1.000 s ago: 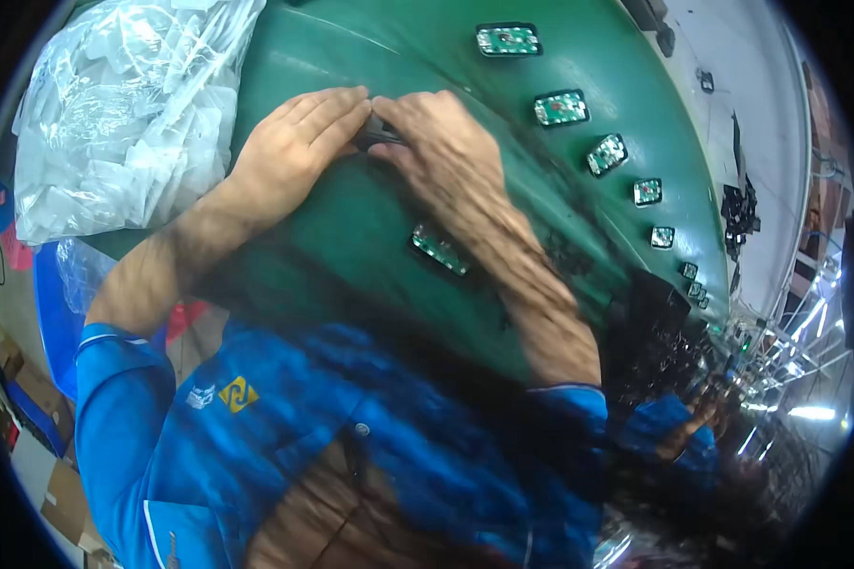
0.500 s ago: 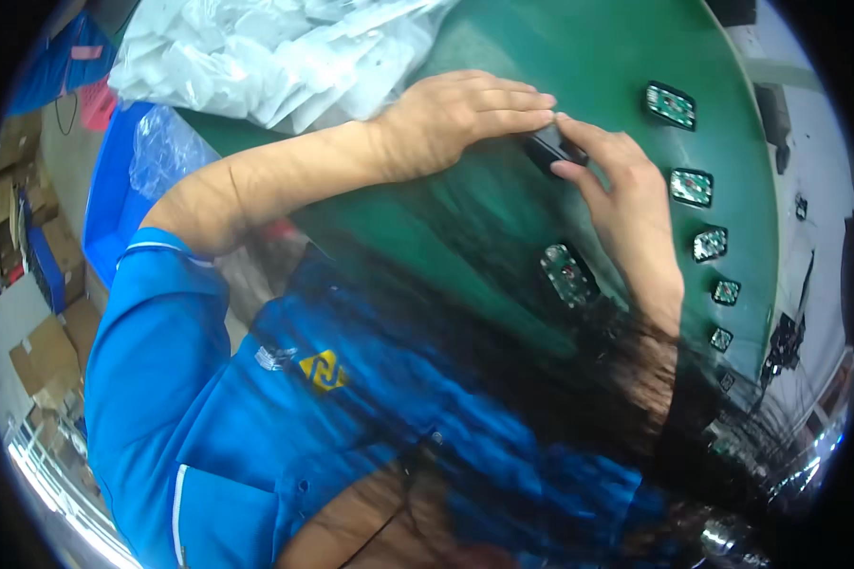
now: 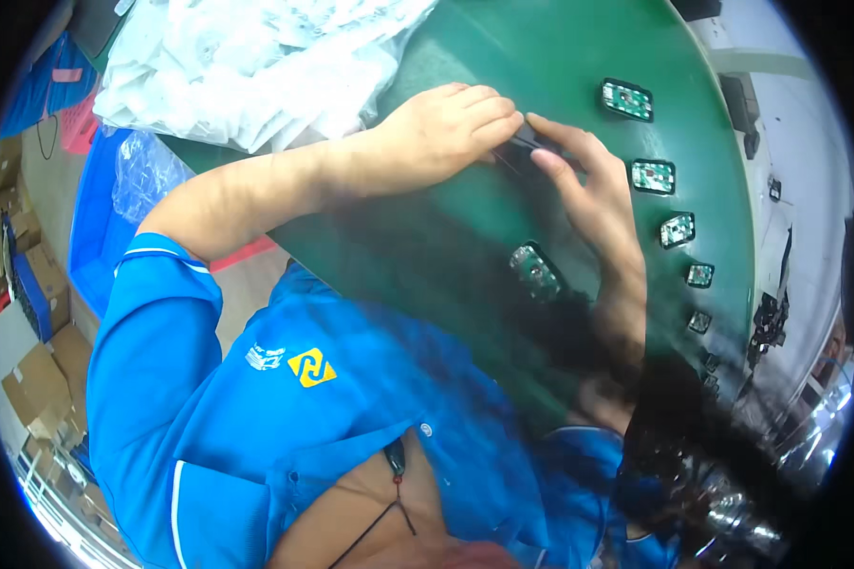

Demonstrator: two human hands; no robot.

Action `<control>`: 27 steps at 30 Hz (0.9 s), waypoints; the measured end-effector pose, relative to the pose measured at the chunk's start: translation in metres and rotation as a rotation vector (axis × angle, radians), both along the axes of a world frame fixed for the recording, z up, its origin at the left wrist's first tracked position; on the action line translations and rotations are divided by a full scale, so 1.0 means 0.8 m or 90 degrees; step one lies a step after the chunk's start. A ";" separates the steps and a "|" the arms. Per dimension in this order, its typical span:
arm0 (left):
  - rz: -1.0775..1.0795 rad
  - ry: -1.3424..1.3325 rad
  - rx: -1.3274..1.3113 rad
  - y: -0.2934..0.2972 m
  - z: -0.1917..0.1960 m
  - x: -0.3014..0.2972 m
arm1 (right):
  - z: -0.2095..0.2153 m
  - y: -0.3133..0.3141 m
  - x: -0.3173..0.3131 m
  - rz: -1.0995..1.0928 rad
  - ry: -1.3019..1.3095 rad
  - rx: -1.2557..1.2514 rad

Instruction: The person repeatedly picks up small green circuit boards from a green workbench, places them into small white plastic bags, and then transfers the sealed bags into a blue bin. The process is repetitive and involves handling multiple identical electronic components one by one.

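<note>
- Head view: both hands met above the green table (image 3: 465,57), fingertips close together at a small black part (image 3: 525,143)
- The right hand (image 3: 588,175) appeared to pinch that part between thumb and forefinger; the left hand (image 3: 455,128) covered its far end, so I could not tell its grip
- One black-cased circuit board (image 3: 537,270) lay apart, left of the right forearm (image 3: 622,284); more circuit boards (image 3: 654,176) lined the table's right side
- My judgement: uneven finger pressure could make the part slip, and a careless forearm sweep could knock the nearest board askew
</note>
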State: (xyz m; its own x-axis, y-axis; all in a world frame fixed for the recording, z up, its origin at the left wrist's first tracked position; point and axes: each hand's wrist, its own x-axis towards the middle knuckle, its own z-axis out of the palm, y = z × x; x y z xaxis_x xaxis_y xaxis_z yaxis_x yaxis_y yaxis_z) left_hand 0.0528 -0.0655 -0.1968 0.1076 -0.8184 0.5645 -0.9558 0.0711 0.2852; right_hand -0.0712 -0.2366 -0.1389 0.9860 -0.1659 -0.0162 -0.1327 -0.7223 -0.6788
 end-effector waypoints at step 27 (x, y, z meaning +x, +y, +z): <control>0.392 0.489 0.270 -0.109 0.031 0.098 | -0.015 0.014 -0.271 -0.507 0.127 -0.124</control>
